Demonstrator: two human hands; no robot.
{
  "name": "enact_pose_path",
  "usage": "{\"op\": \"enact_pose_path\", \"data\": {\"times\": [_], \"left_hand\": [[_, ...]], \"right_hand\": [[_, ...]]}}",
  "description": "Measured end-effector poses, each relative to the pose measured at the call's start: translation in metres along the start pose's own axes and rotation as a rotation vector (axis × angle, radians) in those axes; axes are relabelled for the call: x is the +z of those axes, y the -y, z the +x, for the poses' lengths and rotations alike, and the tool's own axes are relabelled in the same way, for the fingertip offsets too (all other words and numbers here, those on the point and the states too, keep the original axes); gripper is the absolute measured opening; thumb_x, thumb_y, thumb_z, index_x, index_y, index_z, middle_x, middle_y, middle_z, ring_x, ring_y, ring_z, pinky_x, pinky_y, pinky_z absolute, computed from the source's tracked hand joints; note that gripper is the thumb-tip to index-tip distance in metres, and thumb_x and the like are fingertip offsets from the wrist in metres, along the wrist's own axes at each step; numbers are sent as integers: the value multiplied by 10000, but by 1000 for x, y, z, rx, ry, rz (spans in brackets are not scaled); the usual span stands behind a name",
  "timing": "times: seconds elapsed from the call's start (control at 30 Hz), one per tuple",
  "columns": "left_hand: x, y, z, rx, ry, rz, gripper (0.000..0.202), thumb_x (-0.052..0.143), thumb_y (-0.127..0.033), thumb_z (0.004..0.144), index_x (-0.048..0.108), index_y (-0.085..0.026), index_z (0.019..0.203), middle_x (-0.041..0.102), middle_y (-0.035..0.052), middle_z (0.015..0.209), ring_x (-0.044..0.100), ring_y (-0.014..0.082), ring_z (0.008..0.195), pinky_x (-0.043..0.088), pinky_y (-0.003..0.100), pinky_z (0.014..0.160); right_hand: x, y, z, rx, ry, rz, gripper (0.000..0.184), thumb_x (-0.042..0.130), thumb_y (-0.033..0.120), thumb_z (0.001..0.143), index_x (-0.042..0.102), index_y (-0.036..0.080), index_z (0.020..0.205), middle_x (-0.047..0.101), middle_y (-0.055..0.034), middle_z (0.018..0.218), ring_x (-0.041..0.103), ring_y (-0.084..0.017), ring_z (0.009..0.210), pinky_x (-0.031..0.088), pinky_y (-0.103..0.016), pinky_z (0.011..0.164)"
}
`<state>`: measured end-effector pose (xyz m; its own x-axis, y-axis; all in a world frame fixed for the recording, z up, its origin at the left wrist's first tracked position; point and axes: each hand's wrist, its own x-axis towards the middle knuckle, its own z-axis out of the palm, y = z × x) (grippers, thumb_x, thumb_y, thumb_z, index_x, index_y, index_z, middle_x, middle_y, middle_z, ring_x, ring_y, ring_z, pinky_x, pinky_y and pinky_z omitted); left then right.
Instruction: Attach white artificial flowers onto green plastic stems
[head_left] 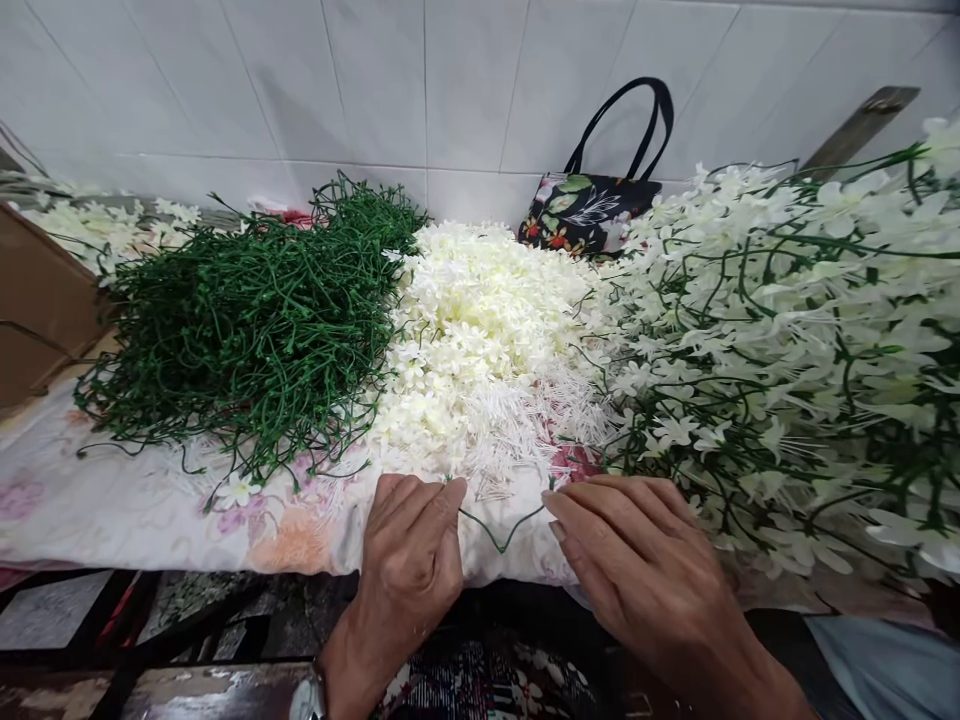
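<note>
My left hand (411, 545) and my right hand (637, 560) rest at the near edge of a flowered cloth (112, 500). Between them runs a thin green wire stem (499, 535), sagging in the middle. The left fingers are curled and pinch one end of it. The right fingertips are pressed together at its other end. Just beyond the hands lies a heap of loose cream-white fabric blossoms (480, 330) and a patch of white stamens (525, 430).
A tangle of bare green stems (255, 320) is piled at the left. Finished flower sprays (795, 340) fill the right side. A black floral tote bag (592, 205) leans on the tiled wall. A brown cardboard box (37, 300) sits at far left.
</note>
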<state>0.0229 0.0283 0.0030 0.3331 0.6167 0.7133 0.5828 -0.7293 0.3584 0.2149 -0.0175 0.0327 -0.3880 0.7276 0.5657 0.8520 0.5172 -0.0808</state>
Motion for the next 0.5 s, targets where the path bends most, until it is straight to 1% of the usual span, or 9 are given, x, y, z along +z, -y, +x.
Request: {"op": "enact_pose_path", "data": {"times": [0.07, 0.1, 0.17, 0.23, 0.3, 0.33, 0.4, 0.43, 0.5], "left_hand": [[-1, -1, -1, -26, -24, -42, 249, 492, 70, 755, 637, -73, 899, 672, 72, 658, 576, 165, 606, 453, 319, 602], [-1, -1, -1, -45, -28, -75, 253, 489, 63, 762, 640, -76, 909, 685, 75, 681, 595, 165, 623, 465, 317, 616], [-4, -3, -3, -117, -17, -183, 264, 486, 41, 776, 652, -91, 934, 707, 72, 732, 634, 162, 668, 490, 306, 651], [-7, -4, -6, -265, 14, -362, 278, 491, -4, 794, 665, -123, 977, 725, 62, 794, 666, 161, 729, 516, 287, 685], [-9, -5, -10, -486, 24, -545, 261, 526, -71, 811, 680, -170, 998, 737, 44, 840, 683, 157, 759, 534, 257, 684], [-9, -5, -12, -603, 12, -613, 232, 556, -106, 811, 691, -192, 979, 741, 31, 840, 686, 150, 747, 538, 238, 670], [-8, -5, -16, -795, -55, -703, 144, 629, -156, 783, 713, -214, 884, 740, 5, 781, 679, 128, 683, 531, 196, 625], [-7, -5, -16, -860, -100, -738, 103, 656, -167, 763, 716, -214, 834, 733, -5, 737, 667, 115, 647, 522, 177, 603], [-8, -6, -15, -938, -196, -807, 68, 687, -168, 731, 707, -209, 782, 708, -22, 666, 644, 95, 599, 508, 154, 575]], "right_hand": [[9, 8, 1, -8, 65, 2, 218, 469, 92, 887, 590, 97, 1069, 628, -80, 800, 532, -194, 767, 361, -341, 717], [13, 11, 1, -11, 94, 3, 229, 449, 103, 898, 590, 102, 1077, 614, -69, 772, 521, -188, 736, 354, -337, 704], [21, 16, 1, -4, 104, 17, 222, 421, 104, 905, 616, 118, 1010, 587, -50, 724, 502, -177, 696, 344, -328, 683], [26, 19, 2, 14, 73, 36, 217, 416, 90, 900, 631, 124, 918, 570, -45, 698, 490, -170, 686, 339, -318, 670], [30, 22, 3, 21, 51, 48, 215, 422, 82, 896, 632, 123, 882, 564, -46, 693, 477, -167, 682, 335, -311, 659], [31, 24, 5, 16, 51, 57, 212, 426, 76, 892, 631, 124, 877, 564, -48, 697, 471, -166, 680, 333, -309, 654], [33, 29, 7, 0, 58, 87, 204, 435, 61, 882, 626, 127, 857, 562, -49, 701, 464, -165, 678, 333, -306, 646], [34, 31, 9, -9, 64, 110, 199, 438, 56, 879, 621, 128, 849, 561, -49, 703, 466, -165, 680, 337, -305, 645], [33, 34, 11, -19, 73, 167, 188, 443, 50, 873, 612, 129, 856, 563, -50, 710, 477, -166, 690, 351, -303, 645]]}}
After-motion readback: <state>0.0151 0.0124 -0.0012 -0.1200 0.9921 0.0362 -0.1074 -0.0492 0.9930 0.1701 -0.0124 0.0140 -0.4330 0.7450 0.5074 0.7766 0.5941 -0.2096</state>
